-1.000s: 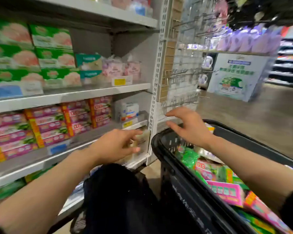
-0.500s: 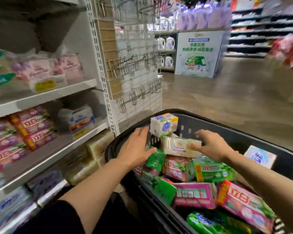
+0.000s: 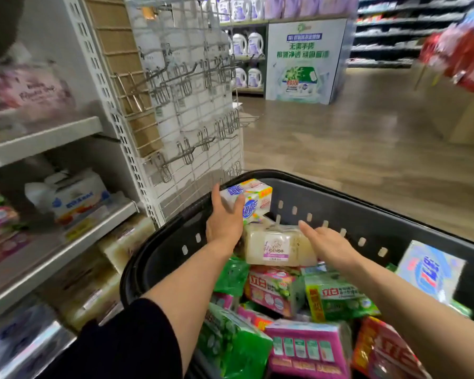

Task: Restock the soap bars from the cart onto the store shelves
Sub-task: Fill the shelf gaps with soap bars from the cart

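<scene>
Both hands reach into the black plastic cart [image 3: 159,250]. The left hand [image 3: 225,222], fingers straight, touches a glossy boxy soap pack [image 3: 253,198] at the far rim. The right hand [image 3: 327,244] hovers flat beside a translucent cream soap bundle [image 3: 274,246].

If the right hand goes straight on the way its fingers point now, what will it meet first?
Most likely the pale soap pack: the right hand points up and left, low over its top. Beyond it stands the white and blue soap box, which the left hand touches. Depth is unclear.
</scene>
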Demonstrator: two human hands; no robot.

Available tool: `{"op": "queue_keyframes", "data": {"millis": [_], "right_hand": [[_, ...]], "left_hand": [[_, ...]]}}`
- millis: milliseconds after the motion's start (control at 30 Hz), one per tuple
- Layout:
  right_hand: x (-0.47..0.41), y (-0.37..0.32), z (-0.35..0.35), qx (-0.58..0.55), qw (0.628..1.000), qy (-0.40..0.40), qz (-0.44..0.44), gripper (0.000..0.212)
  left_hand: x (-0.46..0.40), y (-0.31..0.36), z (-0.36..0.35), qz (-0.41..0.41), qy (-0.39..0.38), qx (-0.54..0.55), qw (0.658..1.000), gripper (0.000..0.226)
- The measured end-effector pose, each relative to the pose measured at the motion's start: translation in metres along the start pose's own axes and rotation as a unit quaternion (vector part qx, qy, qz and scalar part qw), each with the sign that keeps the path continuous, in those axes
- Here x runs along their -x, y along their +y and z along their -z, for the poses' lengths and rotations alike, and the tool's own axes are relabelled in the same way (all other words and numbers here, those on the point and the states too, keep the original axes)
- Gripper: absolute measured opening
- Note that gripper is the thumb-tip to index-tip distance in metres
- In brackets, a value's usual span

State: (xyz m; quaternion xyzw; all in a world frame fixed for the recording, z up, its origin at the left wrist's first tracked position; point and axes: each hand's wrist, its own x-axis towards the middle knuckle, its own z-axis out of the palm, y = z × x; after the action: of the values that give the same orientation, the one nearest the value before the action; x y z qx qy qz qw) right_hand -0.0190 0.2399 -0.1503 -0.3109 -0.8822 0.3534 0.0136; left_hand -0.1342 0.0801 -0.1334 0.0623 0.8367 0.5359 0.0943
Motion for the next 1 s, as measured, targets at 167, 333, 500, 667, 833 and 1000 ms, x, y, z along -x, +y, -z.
{"op": "queue_keyframes", "data": {"millis": [167, 333, 500, 667, 833, 1000], "right_hand": [[-0.002, -0.002, 0.001, -0.025, 0.999, -0.011, -0.02, 0.044], [0.004, 0.001, 0.006, -0.163, 0.986, -0.006, -0.02, 0.028], [0.01, -0.004, 0.013, -0.202, 0.979, -0.04, 0.005, 0.019], [0.015, -0.009, 0.017, -0.227, 0.972, -0.047, 0.023, 0.019], [0.016, -0.014, 0.01, -0.374, 0.926, -0.05, -0.016, 0.019], [0.013, -0.014, 0.01, -0.446, 0.889, -0.073, -0.069, 0.037]], "left_hand": [[0.002, 0.0, 0.001, 0.003, -0.043, 0.231, 0.972, 0.071], [0.014, -0.001, 0.008, -0.125, -0.076, 0.055, 0.988, 0.072], [0.025, 0.003, 0.013, -0.153, -0.094, 0.023, 0.983, 0.047], [0.026, 0.005, 0.026, -0.033, -0.147, 0.118, 0.982, 0.053], [0.024, -0.001, 0.031, 0.031, -0.142, 0.184, 0.972, 0.032], [0.025, -0.004, 0.035, 0.04, -0.152, 0.223, 0.962, 0.033]]}}
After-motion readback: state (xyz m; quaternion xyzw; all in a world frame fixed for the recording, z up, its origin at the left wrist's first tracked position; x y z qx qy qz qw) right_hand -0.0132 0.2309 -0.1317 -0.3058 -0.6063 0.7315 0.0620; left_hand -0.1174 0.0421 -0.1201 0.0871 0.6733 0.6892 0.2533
